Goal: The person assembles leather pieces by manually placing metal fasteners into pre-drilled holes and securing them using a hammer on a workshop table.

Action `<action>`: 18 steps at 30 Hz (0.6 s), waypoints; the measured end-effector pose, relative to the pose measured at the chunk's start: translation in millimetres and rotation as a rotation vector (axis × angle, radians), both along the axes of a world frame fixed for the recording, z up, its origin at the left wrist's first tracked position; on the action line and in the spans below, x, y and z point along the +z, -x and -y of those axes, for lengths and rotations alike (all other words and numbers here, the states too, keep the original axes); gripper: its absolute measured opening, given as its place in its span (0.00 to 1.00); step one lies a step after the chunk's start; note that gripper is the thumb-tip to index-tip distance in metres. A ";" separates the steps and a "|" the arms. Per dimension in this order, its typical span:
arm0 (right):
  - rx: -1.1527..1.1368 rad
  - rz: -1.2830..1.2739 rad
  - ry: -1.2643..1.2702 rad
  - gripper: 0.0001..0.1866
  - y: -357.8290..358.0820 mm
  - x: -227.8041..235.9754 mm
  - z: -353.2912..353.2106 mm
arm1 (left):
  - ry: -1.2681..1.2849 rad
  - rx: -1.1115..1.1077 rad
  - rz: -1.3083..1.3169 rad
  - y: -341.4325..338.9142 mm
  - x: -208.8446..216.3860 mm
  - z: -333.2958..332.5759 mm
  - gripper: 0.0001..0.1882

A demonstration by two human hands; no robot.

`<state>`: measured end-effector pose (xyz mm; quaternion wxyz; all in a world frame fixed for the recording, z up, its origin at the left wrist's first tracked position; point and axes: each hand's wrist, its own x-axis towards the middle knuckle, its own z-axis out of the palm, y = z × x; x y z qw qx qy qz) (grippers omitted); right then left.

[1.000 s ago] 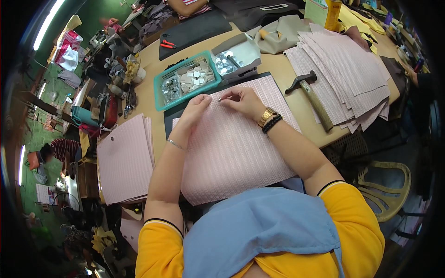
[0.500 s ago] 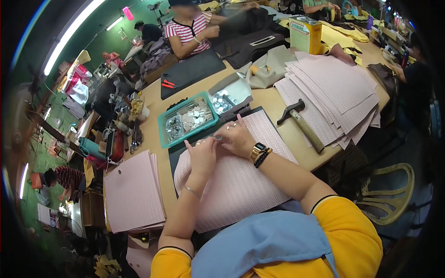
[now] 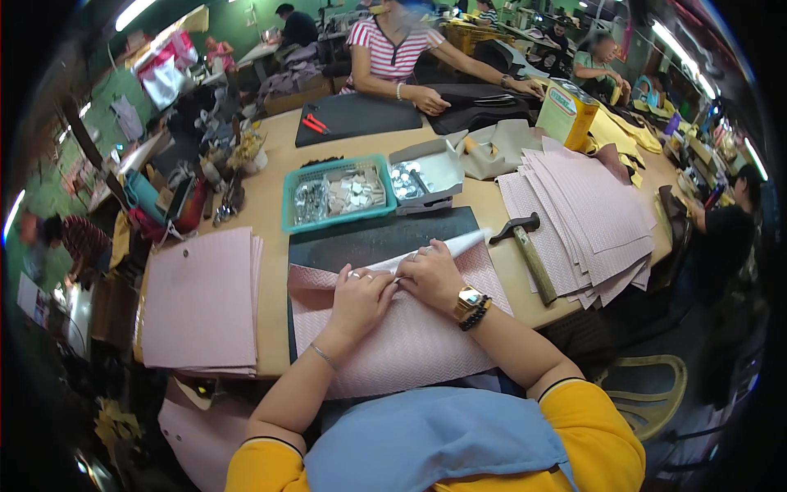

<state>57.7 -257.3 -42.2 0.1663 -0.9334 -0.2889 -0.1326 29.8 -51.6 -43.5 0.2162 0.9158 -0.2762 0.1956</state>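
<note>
A pink sheet with a woven texture (image 3: 393, 361) lies before me, partly over a dark mat (image 3: 443, 223). Its far edge is folded up and toward me, so the white underside shows along the bend. My left hand (image 3: 359, 299) is closed on this folded edge, fingers bent and pressed together. Beside it, almost touching, my right hand (image 3: 432, 277) also pinches the fold. Between the fingertips a small pale bit shows, too small to name. Past the mat stand a teal basket (image 3: 287, 201) of small metal and pale pieces and an open box (image 3: 447, 187) holding shiny discs.
A hammer (image 3: 533, 262) rests at the right, against a fanned stack of pink sheets (image 3: 586, 197). Another pink stack (image 3: 201, 303) lies at the left. Across the table, a person in a striped shirt (image 3: 385, 61) handles dark material near red-handled cutters (image 3: 315, 124) and a yellow tin (image 3: 570, 115).
The sheet's far edge has been turned up toward me, baring its white underside. My hands have come closer together over the fold. The view has shifted; the person opposite now reaches over dark material.
</note>
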 end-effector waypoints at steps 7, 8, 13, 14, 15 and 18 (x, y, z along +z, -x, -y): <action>0.031 -0.061 -0.028 0.15 31.3 -7.0 7.4 | -0.035 0.019 -0.036 -18.9 -6.7 14.7 0.06; 0.030 -0.159 -0.115 0.16 29.9 -0.7 8.7 | -0.021 0.024 -0.038 -21.6 -7.9 12.8 0.06; -0.019 -0.341 -0.356 0.14 5.5 42.8 14.2 | 0.104 -0.066 0.005 -30.9 -16.7 1.1 0.06; -0.015 -0.288 -0.406 0.13 -7.5 46.4 19.2 | 0.112 -0.069 -0.003 -31.5 -17.3 1.4 0.06; -0.006 -0.234 -0.402 0.12 -23.4 49.2 21.6 | 0.099 -0.101 -0.001 -30.7 -17.1 -2.6 0.05; -0.012 -0.203 -0.422 0.10 -73.8 53.3 22.5 | 0.095 -0.112 -0.029 -32.2 -19.8 -7.1 0.04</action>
